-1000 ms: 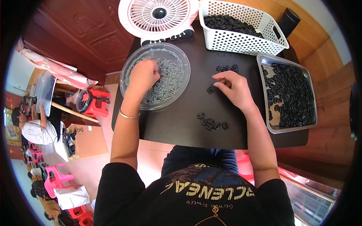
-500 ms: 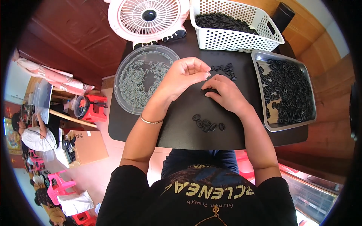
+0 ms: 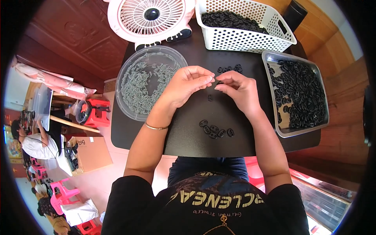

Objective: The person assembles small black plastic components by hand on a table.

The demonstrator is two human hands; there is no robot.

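Fingertips meet at the centre of the frame, just above the middle of the black worktop (image 3: 188, 137) — the left hand (image 3: 188, 84) and the right hand (image 3: 237, 90) are drawn together, thumbs and forefingers pinched on something tiny between them. It looks like a small black ring piece (image 3: 218, 82) at the right fingertips, with perhaps a pale pin from the left; it is too small to tell for sure.

The supplies sit close around. The clear round dish (image 3: 129, 105) of thin grey pins lies to the left of centre, just beside the left wrist. The metal tray (image 3: 270, 58) heaped with black rings lies at the right edge of the worktop. A white lattice basket (image 3: 250, 39) with more black parts stands at the top, next to a pink-and-white fan (image 3: 150, 17) at upper centre. A short row of finished-looking black pieces (image 3: 216, 130) lies below the hands, a loose handful (image 3: 229, 69) just above them, and one stray piece (image 3: 210, 98) in between.

To do this well, my judgement is: keep both pinches firm but light and line the two parts up squarely before pressing — a skewed push could flick a part off the worktop. Working low over the dark surface keeps any dropped part close by.
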